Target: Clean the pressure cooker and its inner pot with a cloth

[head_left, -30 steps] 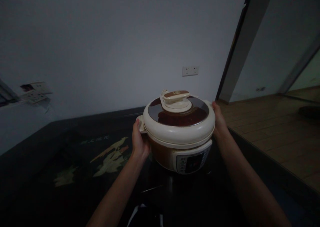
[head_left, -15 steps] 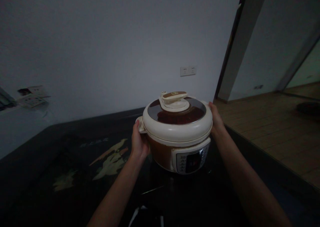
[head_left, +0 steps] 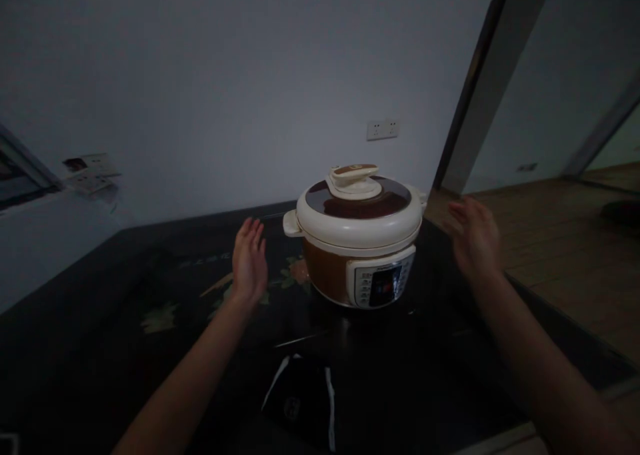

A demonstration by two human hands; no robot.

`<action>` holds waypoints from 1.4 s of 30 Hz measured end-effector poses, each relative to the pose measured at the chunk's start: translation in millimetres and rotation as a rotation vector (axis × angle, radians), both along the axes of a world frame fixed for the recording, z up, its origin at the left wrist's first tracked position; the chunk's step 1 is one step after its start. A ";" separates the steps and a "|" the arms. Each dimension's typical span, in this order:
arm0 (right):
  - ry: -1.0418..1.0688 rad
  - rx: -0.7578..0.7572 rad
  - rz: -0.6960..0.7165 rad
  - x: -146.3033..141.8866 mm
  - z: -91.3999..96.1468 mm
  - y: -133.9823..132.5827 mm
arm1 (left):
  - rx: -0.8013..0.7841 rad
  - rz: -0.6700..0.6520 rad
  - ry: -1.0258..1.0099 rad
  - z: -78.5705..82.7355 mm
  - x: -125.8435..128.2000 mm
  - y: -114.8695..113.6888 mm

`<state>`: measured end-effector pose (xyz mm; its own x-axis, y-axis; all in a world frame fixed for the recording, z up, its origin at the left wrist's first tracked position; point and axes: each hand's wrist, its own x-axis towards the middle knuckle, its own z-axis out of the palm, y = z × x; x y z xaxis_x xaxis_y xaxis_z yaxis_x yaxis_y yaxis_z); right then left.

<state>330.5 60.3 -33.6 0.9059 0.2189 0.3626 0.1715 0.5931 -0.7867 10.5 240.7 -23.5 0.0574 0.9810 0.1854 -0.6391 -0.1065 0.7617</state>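
An electric pressure cooker (head_left: 327, 271), cream and brown with its lid on, stands upright on a dark glossy table (head_left: 380, 381). Its control panel (head_left: 383, 283) faces me, tilted a little to the right. My left hand (head_left: 250, 260) is raised to the left of the cooker, fingers apart and touching nothing, a short gap from the cream side handle (head_left: 291, 223). On the other side, my right hand (head_left: 476, 238) is held off to the right, also apart from the cooker; its fingers are loosely extended and slightly blurred.
A black cloth item with white edging (head_left: 303, 401) lies at the table's front. Behind the table rises a pale wall with a double socket (head_left: 383, 130). More sockets (head_left: 93, 173) hang at the left by a window frame. Wooden floor (head_left: 545, 221) shows on the right.
Both hands have let go of the cooker's sides and moved outward, the left to the left and the right to the right. The cooker now sits free on the table.
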 end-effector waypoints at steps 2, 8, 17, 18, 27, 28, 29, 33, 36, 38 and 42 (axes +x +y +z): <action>-0.055 -0.009 -0.016 -28.8 -2.5 -43.6 | 0.172 0.079 0.096 -12.9 -28.8 -14.9; -0.371 -0.674 0.299 -153.5 -51.5 -103.6 | 0.364 -0.400 1.006 -67.8 -95.0 -65.4; -0.904 -1.465 0.524 -257.7 -85.7 -59.9 | 0.493 -0.554 1.456 -98.1 -104.2 -99.3; -0.924 -1.470 0.551 -260.2 -86.4 -59.8 | 0.493 -0.561 1.464 -98.6 -103.6 -100.6; -0.531 -1.099 0.589 -220.0 -107.4 -71.6 | 0.442 -0.754 1.336 -85.3 -76.0 -106.7; -0.469 -1.024 0.596 -210.6 -106.6 -76.0 | 0.438 -0.777 1.281 -83.5 -68.3 -108.0; -0.417 -0.959 0.600 -201.2 -105.0 -80.9 | 0.433 -0.798 1.224 -82.6 -59.9 -109.4; -0.282 -0.872 0.528 -167.6 -101.3 -101.4 | 0.368 -0.888 1.010 -87.7 -21.6 -116.7; -0.228 -0.888 0.390 -147.7 -109.0 -113.0 | 0.374 -0.920 0.980 -95.4 7.9 -124.0; -0.221 -0.911 0.286 -136.6 -117.2 -117.7 | 0.449 -0.910 1.055 -100.1 25.7 -129.4; -0.286 -0.970 0.123 -119.3 -129.6 -120.4 | 0.639 -0.861 1.223 -107.5 52.5 -138.7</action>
<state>211.2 -60.1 -163.2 0.7647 0.6192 0.1785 0.4094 -0.2528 -0.8766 63.0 102.0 -130.9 0.9291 0.3677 -0.0388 0.2466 -0.5379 0.8061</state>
